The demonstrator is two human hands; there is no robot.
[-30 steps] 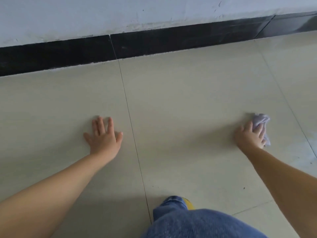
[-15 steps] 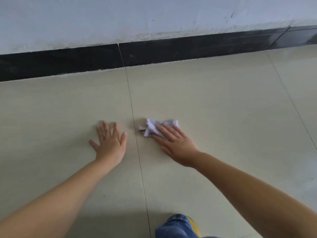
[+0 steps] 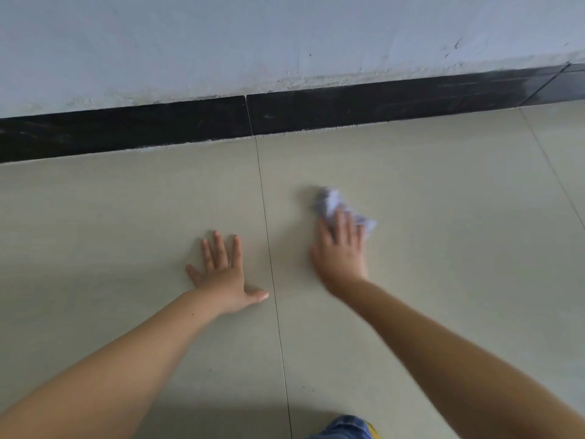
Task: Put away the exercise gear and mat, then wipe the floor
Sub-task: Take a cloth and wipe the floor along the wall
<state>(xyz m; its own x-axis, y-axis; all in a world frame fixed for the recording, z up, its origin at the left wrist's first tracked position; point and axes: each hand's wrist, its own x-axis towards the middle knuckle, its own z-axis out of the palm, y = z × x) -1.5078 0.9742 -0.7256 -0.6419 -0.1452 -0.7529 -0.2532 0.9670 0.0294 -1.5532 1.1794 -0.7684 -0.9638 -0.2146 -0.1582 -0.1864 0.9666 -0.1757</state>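
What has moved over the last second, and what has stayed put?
The right hand swept the crumpled cloth leftward across the floor, almost to the left hand, and has now started back right. It kept pressing the cloth throughout. The left hand stayed flat on the tile.

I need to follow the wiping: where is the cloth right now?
In the head view the cloth lies on the floor right of the tile seam, under the right hand fingers.

Pale beige floor tiles [image 3: 411, 191] with thin dark grout lines, glossy black skirting [image 3: 126, 131], light bluish-grey wall [image 3: 221, 42], crumpled white-lilac cloth [image 3: 330, 201], blue denim knee [image 3: 345, 429]
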